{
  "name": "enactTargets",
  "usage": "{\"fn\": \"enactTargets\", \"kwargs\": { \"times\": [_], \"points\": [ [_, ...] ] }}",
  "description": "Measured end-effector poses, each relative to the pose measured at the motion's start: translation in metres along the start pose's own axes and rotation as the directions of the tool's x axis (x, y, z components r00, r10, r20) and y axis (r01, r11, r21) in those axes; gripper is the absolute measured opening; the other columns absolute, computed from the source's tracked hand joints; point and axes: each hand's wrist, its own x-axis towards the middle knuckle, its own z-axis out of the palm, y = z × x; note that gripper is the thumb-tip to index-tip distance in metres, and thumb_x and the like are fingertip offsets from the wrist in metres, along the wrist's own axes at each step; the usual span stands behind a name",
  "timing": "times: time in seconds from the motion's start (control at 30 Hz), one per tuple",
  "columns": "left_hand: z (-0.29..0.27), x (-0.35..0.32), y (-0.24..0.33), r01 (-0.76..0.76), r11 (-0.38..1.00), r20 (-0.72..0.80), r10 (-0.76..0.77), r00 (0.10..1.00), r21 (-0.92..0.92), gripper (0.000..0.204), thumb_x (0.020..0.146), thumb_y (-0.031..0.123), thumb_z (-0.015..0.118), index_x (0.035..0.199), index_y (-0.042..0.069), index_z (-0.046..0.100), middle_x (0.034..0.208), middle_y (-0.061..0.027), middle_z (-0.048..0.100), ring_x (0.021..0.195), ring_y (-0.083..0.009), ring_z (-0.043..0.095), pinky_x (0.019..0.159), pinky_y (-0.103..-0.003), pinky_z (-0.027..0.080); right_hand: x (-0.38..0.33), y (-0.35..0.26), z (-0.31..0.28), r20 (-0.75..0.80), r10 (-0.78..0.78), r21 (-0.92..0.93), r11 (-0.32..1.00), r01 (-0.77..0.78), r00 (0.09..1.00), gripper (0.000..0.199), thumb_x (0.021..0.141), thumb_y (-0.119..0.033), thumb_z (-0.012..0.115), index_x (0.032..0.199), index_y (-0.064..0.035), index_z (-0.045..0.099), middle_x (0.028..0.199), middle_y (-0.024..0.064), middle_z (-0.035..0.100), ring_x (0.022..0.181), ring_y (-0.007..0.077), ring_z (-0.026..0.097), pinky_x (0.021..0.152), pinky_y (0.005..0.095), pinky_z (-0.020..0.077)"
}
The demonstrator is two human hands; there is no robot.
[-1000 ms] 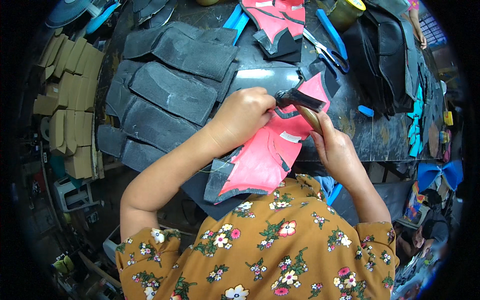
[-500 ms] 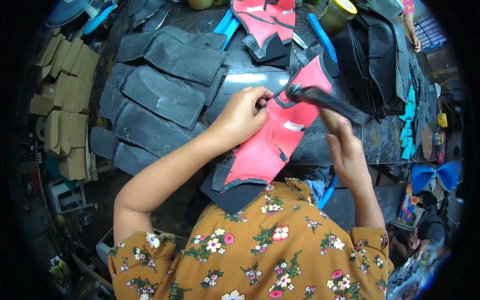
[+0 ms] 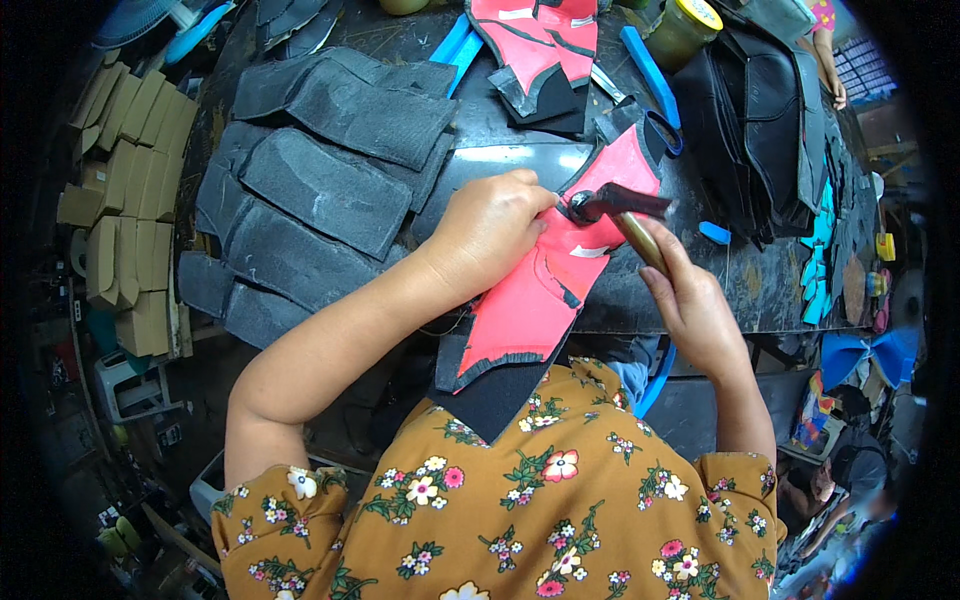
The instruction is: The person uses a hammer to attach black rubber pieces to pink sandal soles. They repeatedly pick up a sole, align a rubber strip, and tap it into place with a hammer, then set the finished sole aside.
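Head view: left hand [image 3: 495,232], fingers narrowed on the edge of the pink panel [image 3: 520,312], which spans that hand's 2-to-6 o'clock. Right hand [image 3: 695,310], at its 4 o'clock, grips the hammer [image 3: 636,240]; head-to-panel contact indeterminable.

right of the hammer [image 3: 622,208] and the right hand [image 3: 697,305], there is room to pass over bare tabletop [image 3: 768,285], though a small blue piece [image 3: 714,233] lies there and a black bundle [image 3: 765,130] walls off the far right. heaped grey pads [image 3: 325,195] block the left; a pink panel [image 3: 512,57] and blue bar [image 3: 650,77] crowd the far side.
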Motion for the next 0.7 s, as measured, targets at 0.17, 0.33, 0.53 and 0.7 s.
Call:
{"fn": "enactTargets", "kwargs": {
  "times": [0.17,0.33,0.53,0.7],
  "points": [
    [0.003,-0.003,0.007,0.02,0.994,0.042,-0.025,0.999,0.111,0.024,0.09,0.011,0.071,0.112,0.005,0.078,0.097,-0.015,0.068,0.087,-0.0388,0.071,0.08,-0.049,0.058,0.017,-0.012,0.01,-0.262,-0.246,0.063,0.961,0.271,0.933,0.055,0.105,-0.01,0.062,0.158,-0.0143,0.045,0.113,0.0297,0.072,0.107,0.0472,0.072,0.088,0.0464,0.0567],
    [0.006,-0.005,0.006,0.009,0.989,0.035,-0.014,0.999,0.146,0.021,0.09,0.011,0.071,0.109,0.006,0.079,0.096,-0.0143,0.067,0.085,-0.0383,0.072,0.077,-0.049,0.058,0.021,-0.01,0.01,-0.078,-0.105,-0.084,0.992,0.099,0.991,0.057,0.103,-0.008,0.065,0.157,-0.0097,0.045,0.105,0.0296,0.072,0.098,0.0499,0.07,0.08,0.0517,0.0551],
    [0.007,-0.009,0.001,-0.03,0.995,-0.017,0.032,0.999,0.095,0.02,0.091,0.013,0.073,0.107,0.002,0.078,0.094,-0.0152,0.068,0.082,-0.0368,0.071,0.074,-0.047,0.058,0.015,-0.004,0.025,-0.081,-0.118,-0.15,0.983,0.105,0.99,0.057,0.105,-0.013,0.062,0.158,-0.0153,0.043,0.101,0.0306,0.073,0.094,0.0506,0.071,0.078,0.0559,0.0546],
    [-0.002,-0.013,-0.006,0.124,0.967,0.004,-0.126,0.992,-0.222,0.025,0.09,0.012,0.076,0.112,0.0,0.078,0.091,-0.0174,0.069,0.078,-0.0354,0.07,0.072,-0.042,0.057,0.016,0.003,0.027,-0.08,-0.14,-0.107,0.986,0.131,0.987,0.058,0.106,-0.015,0.061,0.16,-0.0163,0.04,0.098,0.0306,0.072,0.091,0.0516,0.07,0.076,0.0577,0.0532]
  ]
}}
